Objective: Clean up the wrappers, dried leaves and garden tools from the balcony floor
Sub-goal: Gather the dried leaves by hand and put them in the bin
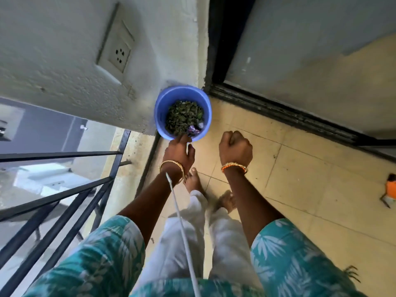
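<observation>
A blue bucket [159, 110] sits in the corner beside the wall, holding dried green-brown leaves [182, 116] and a purple wrapper [194, 130]. My left hand [179, 153] grips the bucket's near rim, fingers curled over the edge. My right hand [235, 146] hovers over the tiled floor to the right of the bucket, closed in a fist with nothing visible in it. My bare feet [194, 179] are just behind the hands.
A wall with a socket plate [116, 42] rises behind the bucket. A dark metal railing [64, 189] runs on the left. The sliding-door track [278, 112] crosses the floor at right. An orange object [391, 189] lies at the right edge. A white cable [182, 221] hangs in front.
</observation>
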`<state>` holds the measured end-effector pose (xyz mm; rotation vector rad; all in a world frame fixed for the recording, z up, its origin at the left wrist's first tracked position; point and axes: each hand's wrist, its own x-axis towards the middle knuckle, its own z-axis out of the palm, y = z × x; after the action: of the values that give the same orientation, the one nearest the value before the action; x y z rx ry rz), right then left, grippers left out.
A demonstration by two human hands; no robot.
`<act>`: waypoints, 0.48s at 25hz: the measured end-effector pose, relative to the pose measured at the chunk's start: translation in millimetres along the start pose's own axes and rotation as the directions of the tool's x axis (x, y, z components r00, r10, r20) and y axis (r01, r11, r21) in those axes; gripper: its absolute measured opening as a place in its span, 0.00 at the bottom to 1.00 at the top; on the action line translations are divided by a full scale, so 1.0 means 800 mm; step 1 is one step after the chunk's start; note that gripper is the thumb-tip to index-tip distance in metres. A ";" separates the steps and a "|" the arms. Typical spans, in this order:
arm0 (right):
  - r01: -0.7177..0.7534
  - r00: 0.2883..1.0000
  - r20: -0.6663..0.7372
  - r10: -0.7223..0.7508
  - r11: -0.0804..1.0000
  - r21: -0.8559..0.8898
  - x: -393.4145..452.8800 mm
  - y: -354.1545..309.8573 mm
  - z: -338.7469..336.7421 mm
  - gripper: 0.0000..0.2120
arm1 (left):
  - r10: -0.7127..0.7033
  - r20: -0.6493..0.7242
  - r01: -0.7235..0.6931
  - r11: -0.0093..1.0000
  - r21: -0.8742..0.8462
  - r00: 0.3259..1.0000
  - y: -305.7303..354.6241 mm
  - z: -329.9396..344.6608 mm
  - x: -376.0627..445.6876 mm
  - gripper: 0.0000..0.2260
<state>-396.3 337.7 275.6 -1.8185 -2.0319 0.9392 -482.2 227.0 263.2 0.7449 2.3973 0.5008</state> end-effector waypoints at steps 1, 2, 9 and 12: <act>0.075 0.997 -0.030 -0.076 0.997 -0.014 -0.012 0.010 -0.020 0.15 | 0.077 0.014 -0.077 0.996 0.043 0.997 0.016 -0.006 -0.020 0.22; 0.154 0.987 -0.041 -0.156 0.987 -0.053 -0.025 0.017 -0.043 0.14 | 0.139 0.048 -0.143 0.986 0.088 0.989 0.032 -0.013 -0.040 0.21; 0.095 0.990 -0.062 -0.124 0.934 -0.344 -0.139 0.098 -0.218 0.18 | 0.366 0.315 -0.473 0.781 0.408 0.876 0.156 -0.031 -0.183 0.26; -0.075 0.992 -0.120 0.036 0.937 -0.341 -0.194 0.132 -0.282 0.27 | 0.426 0.398 -0.581 0.647 0.494 0.813 0.191 -0.014 -0.253 0.29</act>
<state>-152.3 255.7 417.0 -2.0591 -2.1922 0.4988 -291.4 220.2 431.0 1.6926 2.0691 -0.1841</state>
